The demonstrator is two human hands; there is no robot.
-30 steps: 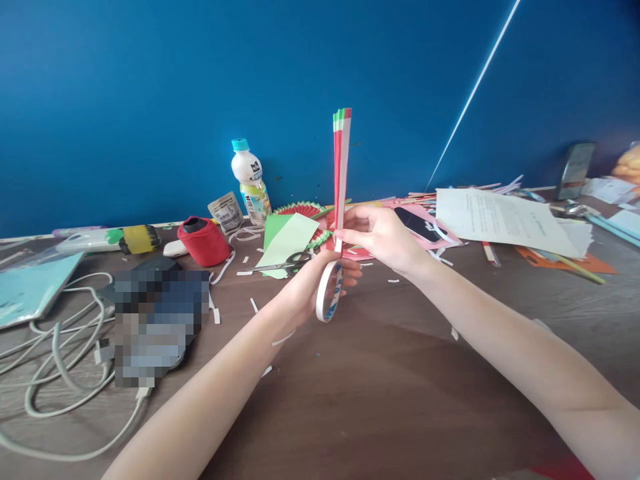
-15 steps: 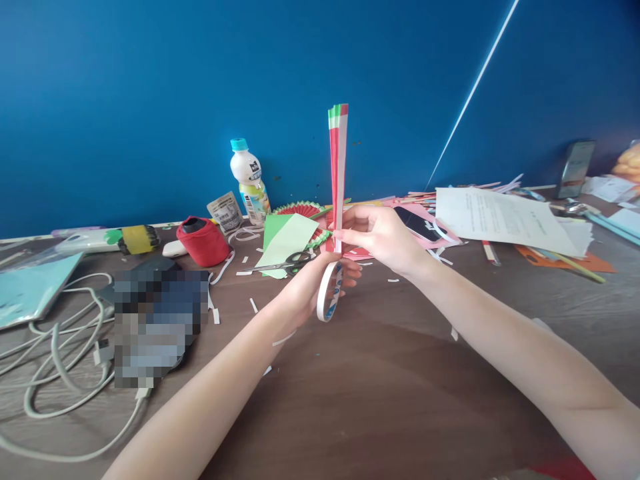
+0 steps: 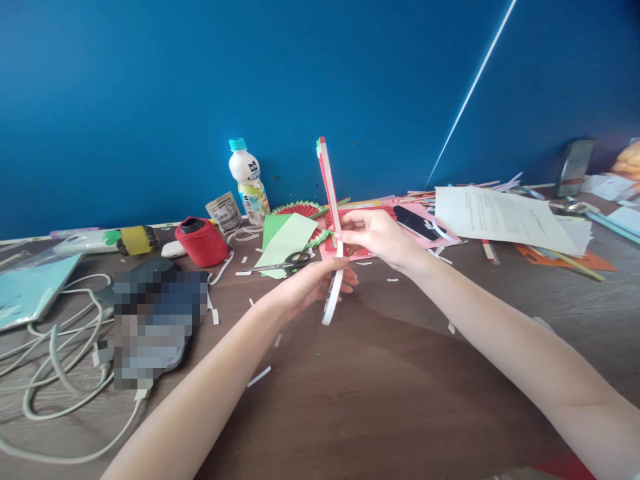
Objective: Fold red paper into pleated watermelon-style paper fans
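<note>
Centrally, folded paper (image 3: 329,183): one narrow pleated stack, held up above the table (image 3: 360,393), top end leaning to my left; pale face towards me, red and green showing along the edge and tip.
Right hand (image 3: 375,235): mine, thumb and fingers pinching the folded paper low down.
Left hand (image 3: 313,283): mine, curled about the tape (image 3: 331,307), thumb across its upper rim, other fingers reaching behind.
Tape: one white ring, seen nearly edge-on, directly below the foot of the folded paper; whether the two are joined I cannot tell.
Pleat risk: if my pinch slackens, the stack could spring open or slide out of line, being held at one end only.
Tape risk: a sideways twist of the ring could lay a strip askew; a hard tug could bend or crease the paper.
Grip risk: I hold the ring lightly, so it could slip and drag on whatever it is stuck to.
Scraps (image 3: 259,377): white slips strewn on the table; any exposed adhesive brought down among them could pick some up.
Scissors (image 3: 289,266): lying partly on a green sheet (image 3: 295,235), beyond my left wrist; a careless sweep could knock them.
Fan (image 3: 299,208): red and green, pleated, behind the sheet; a dropped hand could crush it.
</note>
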